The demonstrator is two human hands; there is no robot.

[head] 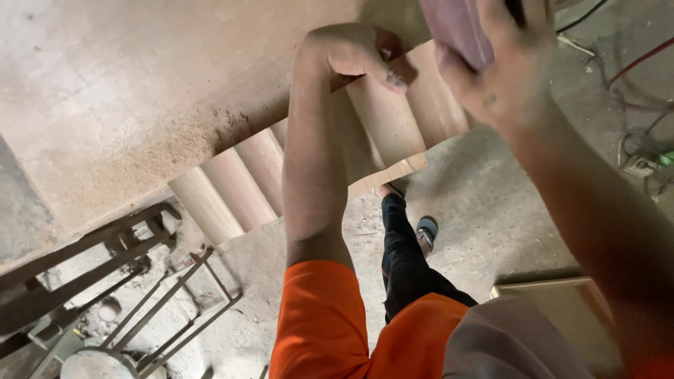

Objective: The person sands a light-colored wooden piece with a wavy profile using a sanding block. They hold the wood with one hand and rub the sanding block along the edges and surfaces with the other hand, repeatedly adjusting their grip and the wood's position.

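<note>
While no box, bin or tray is showing anywhere, a fluted wooden panel (309,165) is lying on a workbench (105,91), overhanging the bench's near edge so that its end is hanging above the concrete floor (484,203). Its face is running in rounded, parallel ridges; about five are showing, the rest being hidden behind the forearm. The wood is looking pale pinkish-brown and matt, and a drift of sawdust (189,137) is lying on the bench top just beside it.

The left hand (354,52) is curling down onto the panel's upper part, fingers bent and thumb pressing against a ridge; it is bracing the piece rather than closing around it. The right hand (502,63) is wrapping around a mauve sanding pad (460,28) at the top edge of the view, fingers closed over it, just beside the panel; whether the pad is touching the wood cannot be told.

Two hands are working, on one panel and one pad. One sandalled foot (425,231) is standing on the floor below, a second being partly hidden. A flat wooden board (554,302) is lying at lower right, a metal frame (119,281) at lower left, and cables (632,77) are trailing at upper right.
</note>
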